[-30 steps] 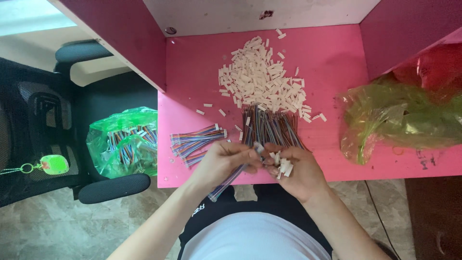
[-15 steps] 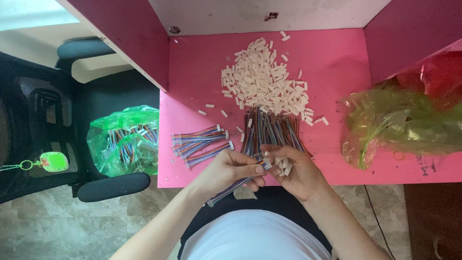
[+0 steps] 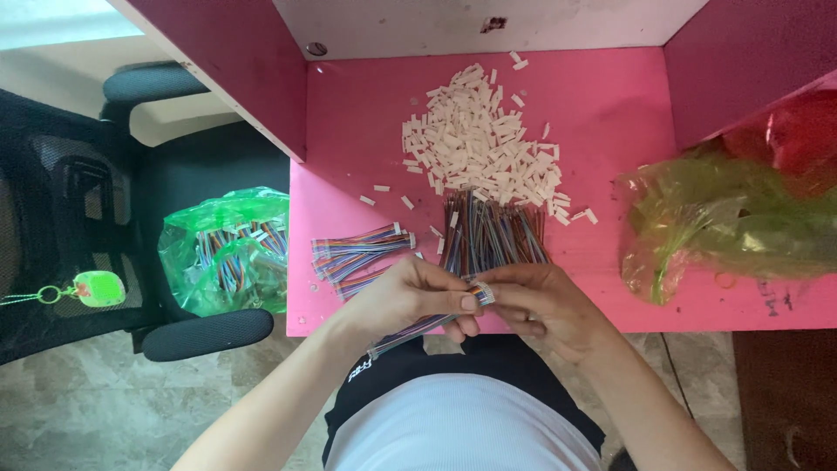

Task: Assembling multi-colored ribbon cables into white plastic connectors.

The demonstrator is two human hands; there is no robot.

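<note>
Our hands meet over one ribbon cable at the desk's near edge.

Our left hand point(image 3: 410, 296) pinches the multicoloured cable point(image 3: 418, 325) near its end; our right hand point(image 3: 545, 305), fingers curled, presses a white connector point(image 3: 485, 293) on. Its tail hangs toward 7 o'clock, so a crooked push could bend pins, or it slips off the pink desk point(image 3: 610, 113).

single head view, looking steeply down, close over pink desk point(image 3: 610, 105), lap and floor below.
</note>
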